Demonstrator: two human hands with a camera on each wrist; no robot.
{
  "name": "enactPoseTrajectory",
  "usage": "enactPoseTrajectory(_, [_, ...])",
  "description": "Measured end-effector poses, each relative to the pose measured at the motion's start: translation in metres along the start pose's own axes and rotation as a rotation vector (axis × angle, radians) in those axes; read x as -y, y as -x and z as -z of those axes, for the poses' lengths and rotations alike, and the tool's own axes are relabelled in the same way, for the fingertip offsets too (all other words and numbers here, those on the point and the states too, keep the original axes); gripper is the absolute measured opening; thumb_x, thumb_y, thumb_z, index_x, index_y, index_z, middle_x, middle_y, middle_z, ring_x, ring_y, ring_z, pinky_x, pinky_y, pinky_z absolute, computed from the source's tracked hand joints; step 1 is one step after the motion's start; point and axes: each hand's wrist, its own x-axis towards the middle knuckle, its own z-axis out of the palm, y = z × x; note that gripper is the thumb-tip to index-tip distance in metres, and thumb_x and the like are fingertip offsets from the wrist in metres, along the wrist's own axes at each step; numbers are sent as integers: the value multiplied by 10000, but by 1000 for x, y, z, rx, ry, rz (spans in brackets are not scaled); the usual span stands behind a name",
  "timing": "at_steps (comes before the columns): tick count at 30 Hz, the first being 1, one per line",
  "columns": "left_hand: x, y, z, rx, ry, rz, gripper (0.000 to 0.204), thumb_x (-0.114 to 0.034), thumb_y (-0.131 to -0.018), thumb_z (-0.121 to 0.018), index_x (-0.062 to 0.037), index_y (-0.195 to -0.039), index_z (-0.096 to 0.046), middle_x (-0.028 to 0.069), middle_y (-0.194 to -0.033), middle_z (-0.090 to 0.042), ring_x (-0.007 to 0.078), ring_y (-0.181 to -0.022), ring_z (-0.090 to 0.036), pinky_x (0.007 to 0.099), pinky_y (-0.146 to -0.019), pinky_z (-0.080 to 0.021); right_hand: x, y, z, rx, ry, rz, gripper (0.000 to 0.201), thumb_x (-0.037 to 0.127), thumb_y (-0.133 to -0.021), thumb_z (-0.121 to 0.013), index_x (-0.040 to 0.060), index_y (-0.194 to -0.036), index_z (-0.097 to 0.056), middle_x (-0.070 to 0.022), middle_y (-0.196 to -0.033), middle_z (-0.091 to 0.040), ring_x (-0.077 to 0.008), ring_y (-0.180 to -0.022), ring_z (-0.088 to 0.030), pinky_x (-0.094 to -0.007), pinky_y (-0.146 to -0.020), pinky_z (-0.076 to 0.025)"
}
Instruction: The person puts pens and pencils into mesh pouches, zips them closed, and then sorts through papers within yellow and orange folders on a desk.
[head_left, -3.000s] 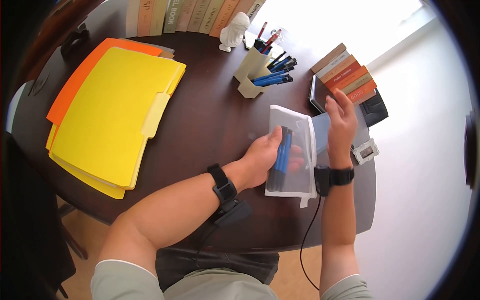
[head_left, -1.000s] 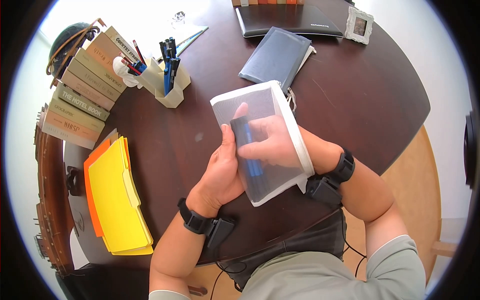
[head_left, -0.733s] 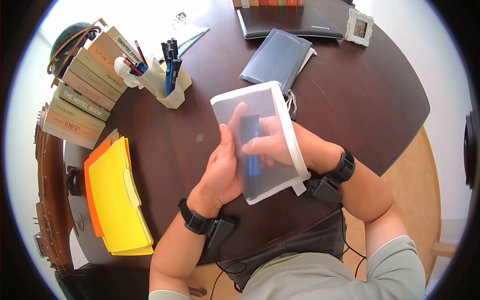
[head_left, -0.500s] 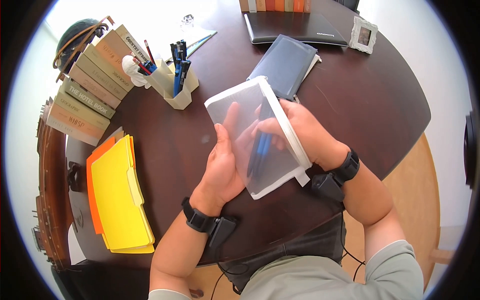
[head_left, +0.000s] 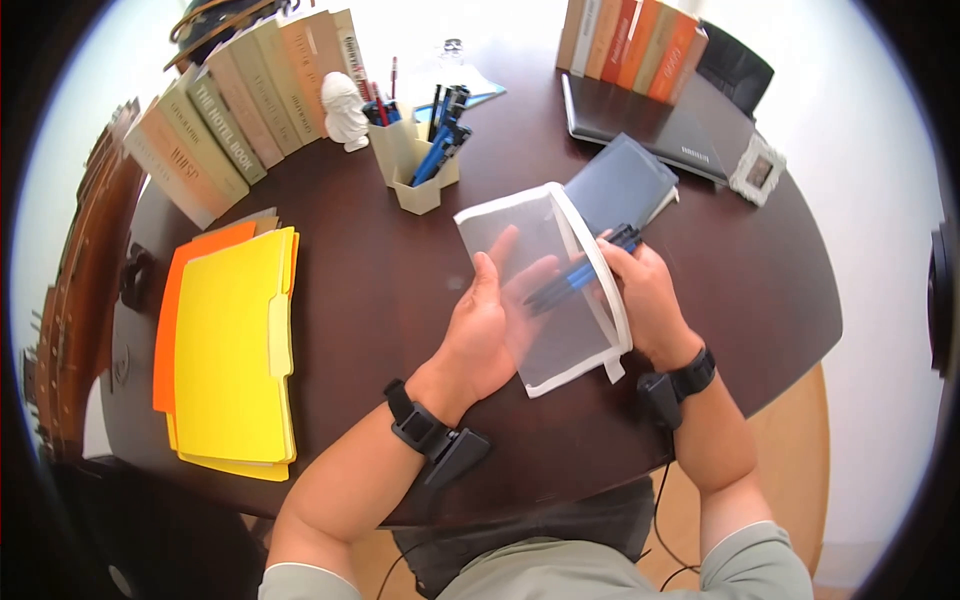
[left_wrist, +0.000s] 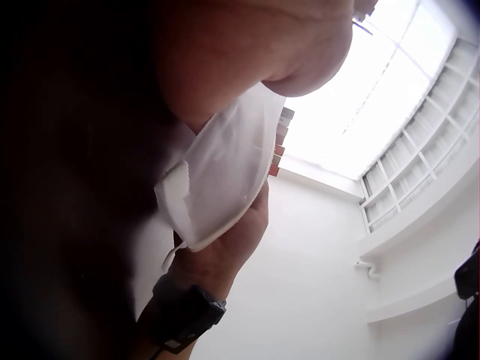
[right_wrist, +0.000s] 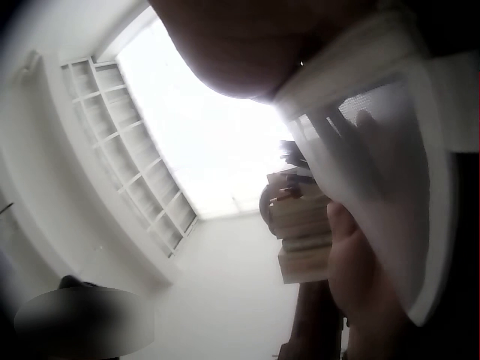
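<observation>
A white-edged mesh pouch (head_left: 565, 345) is held up over the table, its zip edge facing right. My left hand (head_left: 478, 338) holds its left side, thumb in front and fingers showing through the mesh behind. With thumb and fingers, my right hand (head_left: 655, 300) grips several blue and black pens (head_left: 575, 280) at the zip edge. Their clip ends stick out past that edge; the other ends lie within the pouch outline, near my left fingers. In the left wrist view the pouch (left_wrist: 225, 161) hangs between both hands. The right wrist view shows dark pen shapes through the mesh (right_wrist: 397, 180).
Behind the pouch lie a blue-grey pouch (head_left: 620, 185) and a black laptop (head_left: 650, 125), with a white photo frame (head_left: 757, 170) to their right. A pen holder (head_left: 415, 175) stands at the back, beside a white bust (head_left: 344, 108). Yellow folders (head_left: 232, 345) lie left.
The pens have shifted right and tilted, from inside the pouch until their clip ends stick out. My right hand has moved from inside the mesh to the zip edge. The head view has turned.
</observation>
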Motion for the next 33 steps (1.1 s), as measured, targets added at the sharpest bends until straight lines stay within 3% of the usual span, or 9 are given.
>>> enactPoseTrajectory(4, [-2,-2,3,-12,42,-5,615,-561,-1107,-193,-278,-1653,-205,179,-1612,-393,318,-1487,-371,488,-1264,-275,-17,-8,5,-89,-38,124,96,141,-1029,-616,49,-1055,-621,-6,-884,-637,-72,-718,-581,-242,-625,-488])
enactPoseTrajectory(8, [-7,-1,4,-36,46,-23,617,-546,-1111,-211,-253,-1654,-206,192,-1612,-385,317,-1495,-364,473,-1264,-289,-16,-14,20,-80,-143,306,125,123,-1037,-616,28,-1104,-570,-111,-1024,-703,-100,-747,-605,-251,-666,-532])
enactPoseTrajectory(9, [-6,-2,6,-31,61,-29,619,-544,-1112,-215,-245,-1654,-203,197,-1611,-383,317,-1497,-362,469,-1264,-292,-15,-16,23,-160,-139,379,150,132,-1040,-615,22,-1127,-560,-139,-1064,-714,-107,-747,-600,-234,-650,-513])
enactPoseTrajectory(13, [-3,-4,10,-4,79,-52,635,-539,-1112,-226,-211,-1654,-198,213,-1610,-373,316,-1504,-354,466,-1270,-286,-4,-20,35,-367,-172,666,147,159,-1038,-629,40,-1113,-586,-122,-1052,-720,-92,-737,-573,-201,-618,-470])
enactPoseTrajectory(16, [0,-6,15,36,60,-64,642,-541,-1110,-225,-195,-1651,-203,216,-1611,-367,317,-1506,-351,462,-1273,-280,15,-21,32,-444,-196,744,152,167,-1037,-635,39,-1110,-596,-107,-1045,-725,-78,-736,-570,-200,-621,-470])
enactPoseTrajectory(22, [-3,-2,13,41,52,-45,648,-546,-1107,-221,-187,-1647,-213,223,-1611,-362,314,-1508,-348,457,-1277,-269,69,-32,-57,-135,56,711,169,165,-1024,-665,38,-1118,-607,-123,-1073,-744,-71,-715,-582,-209,-645,-495])
enactPoseTrajectory(25, [-2,-2,12,39,56,-52,650,-545,-1108,-222,-185,-1648,-208,219,-1609,-368,314,-1507,-349,453,-1278,-269,81,-49,-110,12,176,681,154,156,-1009,-682,25,-1057,-616,-118,-1013,-753,-84,-715,-629,-227,-632,-523])
enactPoseTrajectory(28, [-2,-1,14,51,49,-61,646,-536,-1112,-221,-181,-1651,-203,206,-1617,-365,318,-1512,-343,450,-1280,-256,75,-78,-146,60,397,742,190,166,-984,-713,-2,-1019,-631,-110,-932,-751,-107,-691,-677,-247,-610,-548])
enactPoseTrajectory(33, [2,-6,19,88,97,-66,636,-519,-1120,-217,-172,-1653,-195,187,-1638,-347,320,-1528,-323,445,-1282,-234,56,-114,-168,35,575,692,285,193,-932,-763,-49,-1024,-643,-99,-857,-734,-127,-661,-712,-248,-607,-559])
